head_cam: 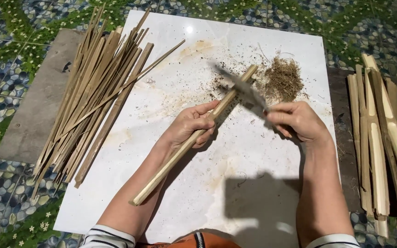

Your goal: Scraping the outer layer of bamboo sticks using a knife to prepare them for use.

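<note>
The left hand is wrapped around a long bamboo stick, fingers curled over it near its upper third, so that grip is pressed closed on the stick. The stick's long axis runs from about seven o'clock, where its cut end hangs out over the white board near the person's left forearm, up to about one o'clock, where its far end pokes past the hand toward a heap of brown shavings.

The right hand sits at three o'clock from the left one, well apart from it, its fingers closed around the handle of a knife. The blade is blurred, but it reaches from that hand toward ten o'clock and crosses the stick's upper end just beyond the left hand's fingertips. So blade and stick meet at an angle, with the stick's free tip lying at about eleven o'clock from the right hand's grip. The left hand is the one nearer to that meeting point; I cannot tell whether the edge actually touches the bamboo.

At nine o'clock a loose bundle of thin strips fans across the board's edge and a grey slab. At three o'clock, thicker split pieces lie side by side on the dark table.
</note>
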